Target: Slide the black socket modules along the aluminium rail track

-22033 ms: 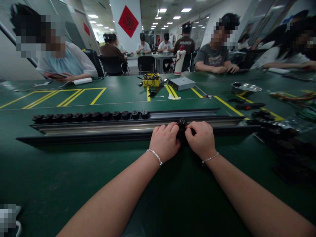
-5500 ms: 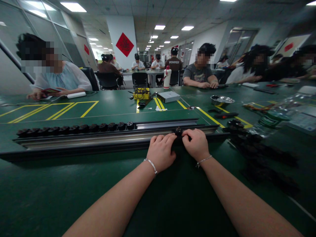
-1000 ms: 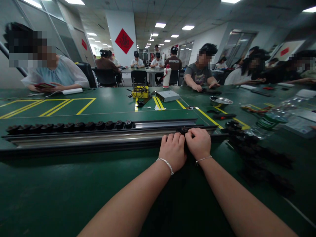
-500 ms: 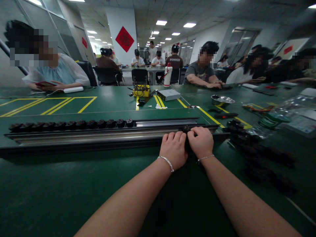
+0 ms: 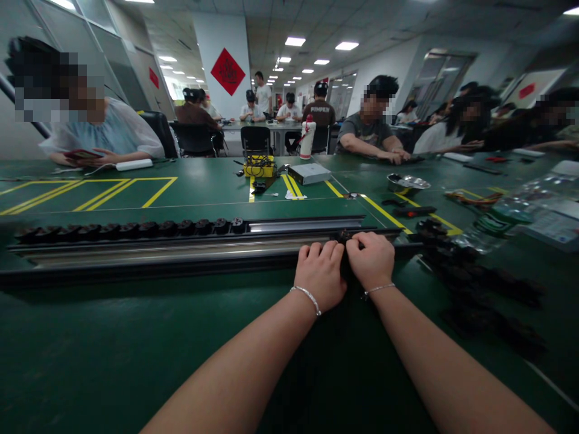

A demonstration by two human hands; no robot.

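Observation:
A long rail with a metallic strip and black edges [image 5: 172, 255] lies across the table in front of me. Along its back stands a row of small black round parts [image 5: 167, 227], ending near the middle. Toward the right end, another small black round part [image 5: 344, 235] sits between my fingertips. My left hand [image 5: 320, 274] has its fingers bent together over the rail, closed against that part's left side. Closed on its right side is my right hand [image 5: 371, 260], thumb and forefinger pinched. The fingers hide much of the part and how it meets the rail.
A pile of black parts [image 5: 474, 274] lies to the right, beside a plastic bottle [image 5: 491, 223]. Farther back are a metal bowl [image 5: 408, 182], a grey box [image 5: 309, 174], a yellow box with cables [image 5: 259, 166] and a white flask [image 5: 307, 140]. Several people sit around.
Both my hands have shifted very slightly right, still at the small black part. In the background, a standing person has moved left.

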